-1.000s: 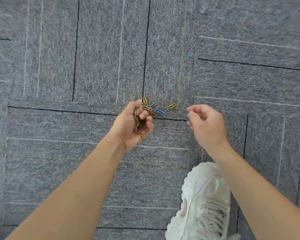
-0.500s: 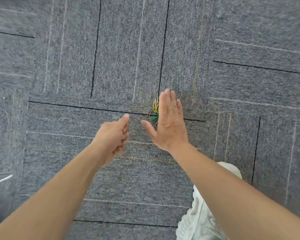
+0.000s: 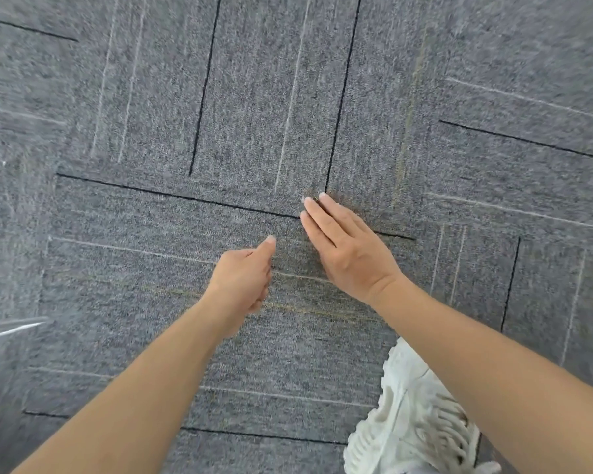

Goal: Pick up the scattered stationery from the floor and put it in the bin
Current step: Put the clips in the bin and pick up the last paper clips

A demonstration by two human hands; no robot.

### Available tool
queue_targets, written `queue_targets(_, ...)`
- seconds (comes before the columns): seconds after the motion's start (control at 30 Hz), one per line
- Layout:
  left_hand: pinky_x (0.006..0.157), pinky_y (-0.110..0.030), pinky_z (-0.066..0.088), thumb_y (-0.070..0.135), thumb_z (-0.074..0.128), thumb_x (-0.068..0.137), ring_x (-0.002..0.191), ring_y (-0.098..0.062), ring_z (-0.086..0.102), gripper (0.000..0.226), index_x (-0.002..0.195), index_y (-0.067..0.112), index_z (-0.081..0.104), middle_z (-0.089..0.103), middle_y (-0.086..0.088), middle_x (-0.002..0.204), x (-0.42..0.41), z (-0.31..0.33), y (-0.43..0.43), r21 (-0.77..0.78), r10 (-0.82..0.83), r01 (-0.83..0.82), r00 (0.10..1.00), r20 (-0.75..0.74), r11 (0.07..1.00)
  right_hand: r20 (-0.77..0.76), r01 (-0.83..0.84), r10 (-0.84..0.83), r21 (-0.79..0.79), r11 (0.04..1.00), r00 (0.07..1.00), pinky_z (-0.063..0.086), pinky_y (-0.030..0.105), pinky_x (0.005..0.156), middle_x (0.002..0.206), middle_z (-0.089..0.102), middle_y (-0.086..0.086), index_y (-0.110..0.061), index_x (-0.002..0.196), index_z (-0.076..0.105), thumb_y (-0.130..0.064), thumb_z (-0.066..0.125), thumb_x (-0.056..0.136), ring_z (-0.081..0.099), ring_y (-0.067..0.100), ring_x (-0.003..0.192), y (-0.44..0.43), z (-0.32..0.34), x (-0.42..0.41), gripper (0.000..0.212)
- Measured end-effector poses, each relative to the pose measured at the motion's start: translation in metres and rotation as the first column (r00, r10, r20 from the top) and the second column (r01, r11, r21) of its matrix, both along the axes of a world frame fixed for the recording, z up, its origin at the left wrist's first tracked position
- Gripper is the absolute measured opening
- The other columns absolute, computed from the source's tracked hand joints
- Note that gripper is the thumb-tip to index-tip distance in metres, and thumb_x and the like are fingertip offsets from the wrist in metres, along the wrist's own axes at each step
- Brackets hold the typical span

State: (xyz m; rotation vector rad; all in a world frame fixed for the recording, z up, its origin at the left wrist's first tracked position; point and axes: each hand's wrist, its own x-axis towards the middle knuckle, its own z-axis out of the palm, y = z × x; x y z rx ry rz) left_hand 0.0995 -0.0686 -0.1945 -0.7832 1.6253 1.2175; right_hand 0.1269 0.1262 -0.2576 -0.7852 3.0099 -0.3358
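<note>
Right hand (image 3: 350, 254) now flat on floor (image 3: 151, 97), grip open, fingers straight, holding nothing. Paper clips, visible 0.5 s ago, gone from view; likely under palm. Left hand (image 3: 243, 278) grip curled, contents can't tell. Probably sweeping clips together.

Right hand (image 3: 350, 254) flat, left hand (image 3: 243, 280) curled

No legible text, label, brand or number on carpet (image 3: 254, 97) or shoe (image 3: 415, 422)

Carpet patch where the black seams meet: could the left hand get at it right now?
Probably not fully. The right hand lies flat over that patch of carpet, fingers straight. The left hand sits just beside it, one finger out, so only the uncovered edge looks reachable.
</note>
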Motion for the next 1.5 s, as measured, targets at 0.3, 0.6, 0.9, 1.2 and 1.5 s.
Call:
queue_targets(0.3,0.036,-0.017,0.028,0.042,0.056,0.099,0.047,-0.008,0.035,0.036,0.075,0.015,0.051,0.047,0.003,0.057,-0.003,0.005,0.003,0.085,0.319,-0.341,0.926,0.204,0.936,-0.140,-0.196,0.191,-0.022,0.980,0.972,0.058,0.039,0.088,0.113,0.070,0.019,0.006,0.111,0.071,0.007,0.055,0.096,0.069,0.034,0.096,0.027,0.006,-0.003,0.022)
queue_targets(0.6,0.065,-0.034,0.062,0.026,0.044,0.105,0.068,-0.023,0.065,0.028,0.108,0.002,0.059,0.065,-0.015,0.082,-0.011,0.011,0.012,0.245,0.474,-0.568,0.807,0.352,0.786,-0.021,0.012,-0.018,-0.255,0.967,1.000,0.058,0.035,0.079,0.099,0.075,0.011,0.000,0.098,0.076,0.006,0.064,0.084,0.069,0.028,0.084,0.029,0.016,-0.014,0.020)
queue_targets(0.9,0.083,-0.038,0.057,0.031,0.044,0.104,0.082,-0.027,0.065,0.033,0.107,0.006,0.065,0.067,-0.015,0.095,-0.013,0.005,0.040,0.284,0.539,-0.591,0.806,0.243,0.755,0.863,0.960,-0.467,-0.264,-0.089,0.194,0.046,0.034,0.072,0.075,0.076,-0.002,-0.027,0.072,0.080,-0.009,0.076,0.083,0.058,0.018,0.073,0.023,0.043,-0.007,0.021)
queue_targets(1.2,0.082,-0.039,0.055,0.018,0.041,0.095,0.094,-0.028,0.064,0.029,0.112,0.008,0.062,0.066,-0.017,0.109,-0.012,0.002,0.076,0.405,0.580,-0.678,0.735,0.352,0.613,0.606,0.759,-0.459,-0.475,0.445,0.649,0.054,0.015,0.065,0.083,0.074,-0.015,-0.024,0.090,0.078,-0.004,0.073,0.084,0.068,-0.001,0.073,0.006,0.102,-0.011,0.022)
queue_targets(1.5,0.078,-0.038,0.052,0.021,0.039,0.094,0.073,-0.024,0.061,0.027,0.088,0.008,0.063,0.063,-0.012,0.083,-0.017,0.004,0.071,0.457,0.604,-0.703,0.707,0.369,0.545,0.378,0.525,-0.378,-0.453,0.721,0.845,0.050,0.015,0.092,0.107,0.075,0.003,-0.007,0.105,0.077,-0.004,0.066,0.090,0.069,0.008,0.099,0.023,0.099,0.005,0.019)
